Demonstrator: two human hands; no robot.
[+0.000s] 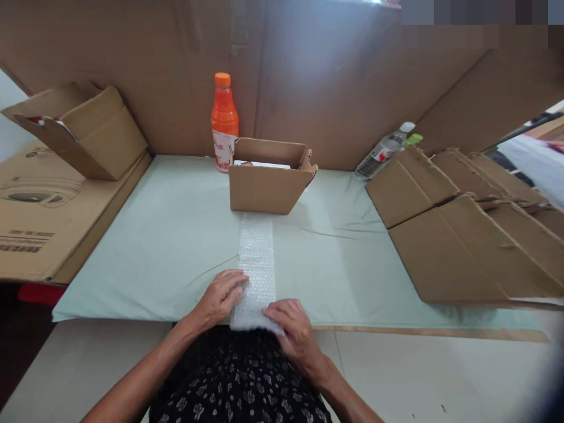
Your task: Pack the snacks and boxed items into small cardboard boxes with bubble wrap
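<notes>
A narrow strip of clear bubble wrap point(258, 252) runs from the table's near edge toward an open cardboard box point(262, 189). My left hand point(222, 294) rests on the strip's left edge, its fingers fairly straight and the thumb apart. At the near right corner, my right hand point(293, 329) is closed on the bubble wrap, with the fingers on top and the thumb mostly hidden. The near end looks bunched or folded. In the box, something white shows just above the front wall; most of it is hidden.
An orange bottle point(224, 114) stands behind the box. Cardboard boxes point(476, 247) lie in rows at the right, beside a leaning clear bottle point(385, 151). Another open box point(103, 135) sits at the left on a large printed carton point(35, 205). Tall cardboard walls point(317, 82) close the back.
</notes>
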